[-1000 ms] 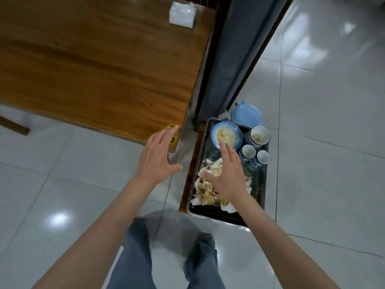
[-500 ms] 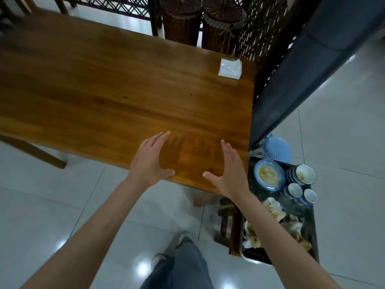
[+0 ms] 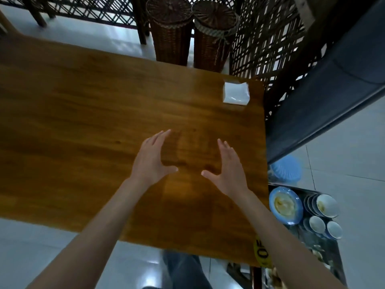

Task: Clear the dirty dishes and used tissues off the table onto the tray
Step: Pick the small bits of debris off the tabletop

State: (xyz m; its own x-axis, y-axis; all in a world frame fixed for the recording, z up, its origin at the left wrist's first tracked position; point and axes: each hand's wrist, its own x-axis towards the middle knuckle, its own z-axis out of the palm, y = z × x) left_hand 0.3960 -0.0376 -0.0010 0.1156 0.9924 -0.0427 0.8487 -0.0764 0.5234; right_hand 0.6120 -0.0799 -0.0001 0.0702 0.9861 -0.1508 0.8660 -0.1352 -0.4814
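Note:
My left hand (image 3: pixel 153 160) and my right hand (image 3: pixel 229 170) hover side by side over the wooden table (image 3: pixel 83 142), fingers straight and spread, holding nothing. A white tissue pack (image 3: pixel 236 93) lies near the table's far right corner. Down at the right, the metal tray (image 3: pixel 333 257) sits on a low stand. It carries a blue plate with food residue (image 3: pixel 285 204), a stack of small bowls (image 3: pixel 325 205), two small cups (image 3: pixel 325 227) and some crumpled tissues near my right forearm.
A blue ribbed lid (image 3: pixel 287 168) lies on the floor beyond the tray. Two wicker baskets (image 3: pixel 191 32) and a dark lattice screen (image 3: pixel 270 44) stand behind the table. A dark panel (image 3: pixel 333 97) rises at the right. A yellow sticker (image 3: pixel 262 251) marks the table's near right corner.
Both hands moved from over the tray and table edge to above the table's middle. My view swung up and left, so the tray now sits at the lower right.

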